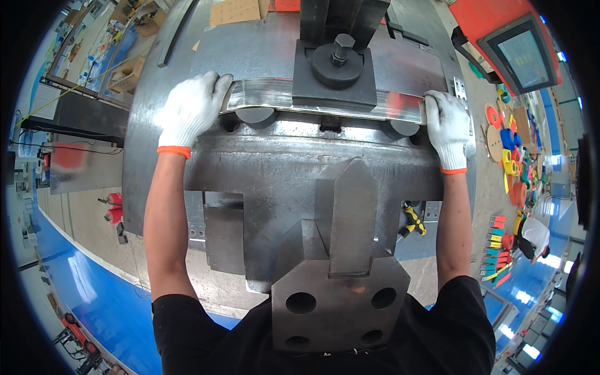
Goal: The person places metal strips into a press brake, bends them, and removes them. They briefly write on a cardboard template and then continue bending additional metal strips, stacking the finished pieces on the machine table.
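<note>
At opposite ends of a metal strip [265, 92], gloved hands [189, 112] [449, 125] grip it; writing on the red-framed screen [522, 55] is illegible.

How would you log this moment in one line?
left hand: gloved, holding left end of metal strip | right hand: gloved, holding its right end | strip's middle: covered by dark block

On our counter [281, 159], the strip [265, 94] runs left to right, our left hand [194, 109] at its left end and our right hand [448, 128] at its right, near the right edge. From our view the block [300, 84] overlaps the strip's middle; two cylinders [256, 117] sit along its near side. We have the wedge [353, 215] by the near edge, cardboard [234, 11] at the far edge and a screen [522, 53] beyond the right edge.
</note>
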`<action>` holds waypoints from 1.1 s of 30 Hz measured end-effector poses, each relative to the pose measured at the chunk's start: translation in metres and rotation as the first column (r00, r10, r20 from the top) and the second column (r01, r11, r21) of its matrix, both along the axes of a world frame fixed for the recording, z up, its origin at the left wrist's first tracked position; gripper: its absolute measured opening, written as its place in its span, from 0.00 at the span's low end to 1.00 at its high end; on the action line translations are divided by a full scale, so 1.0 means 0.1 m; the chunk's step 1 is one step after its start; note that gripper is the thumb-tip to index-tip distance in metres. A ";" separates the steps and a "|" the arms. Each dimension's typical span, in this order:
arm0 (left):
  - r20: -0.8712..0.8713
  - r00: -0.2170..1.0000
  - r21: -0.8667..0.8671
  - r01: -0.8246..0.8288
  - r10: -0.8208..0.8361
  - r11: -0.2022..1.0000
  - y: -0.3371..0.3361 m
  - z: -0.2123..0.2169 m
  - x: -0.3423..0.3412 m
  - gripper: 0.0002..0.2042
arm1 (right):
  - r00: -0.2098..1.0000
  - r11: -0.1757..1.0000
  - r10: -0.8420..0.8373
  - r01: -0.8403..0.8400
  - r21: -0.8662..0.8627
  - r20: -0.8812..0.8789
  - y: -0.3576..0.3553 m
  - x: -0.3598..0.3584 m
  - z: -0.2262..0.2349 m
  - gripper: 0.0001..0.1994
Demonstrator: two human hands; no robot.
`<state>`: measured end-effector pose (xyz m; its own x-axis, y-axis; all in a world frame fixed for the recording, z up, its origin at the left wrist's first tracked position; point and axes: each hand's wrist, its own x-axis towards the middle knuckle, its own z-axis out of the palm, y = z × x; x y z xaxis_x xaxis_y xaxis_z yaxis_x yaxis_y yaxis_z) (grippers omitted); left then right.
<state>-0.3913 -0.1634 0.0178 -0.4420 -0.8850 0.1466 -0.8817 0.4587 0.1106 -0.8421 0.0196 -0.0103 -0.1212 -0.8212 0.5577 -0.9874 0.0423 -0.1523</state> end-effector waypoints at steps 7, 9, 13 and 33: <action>-0.005 1.000 0.006 0.003 -0.003 1.000 0.00 0.02 -0.01 0.19 | 1.000 1.000 0.016 -0.016 0.004 -0.002 -0.01 -0.02 0.01 0.09; -0.002 1.000 0.003 0.005 -0.005 1.000 0.00 0.03 -0.02 0.19 | 1.000 1.000 0.021 -0.021 0.001 -0.002 -0.01 -0.02 0.01 0.09; -0.034 0.999 -0.023 0.021 -0.021 1.000 -0.01 0.01 -0.02 0.20 | 1.000 0.999 0.025 -0.025 -0.024 0.009 -0.01 0.00 0.02 0.09; -0.026 0.996 -0.075 0.083 -0.085 0.994 -0.07 0.00 -0.02 0.20 | 1.000 0.999 0.025 -0.024 0.037 -0.016 -0.07 -0.07 0.02 0.10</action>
<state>-0.3931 -0.1701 0.0181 -0.5087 -0.8314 0.2235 -0.8368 0.5385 0.0988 -0.8489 0.0131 -0.0081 -0.0919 -0.8437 0.5289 -0.9905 0.0231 -0.1353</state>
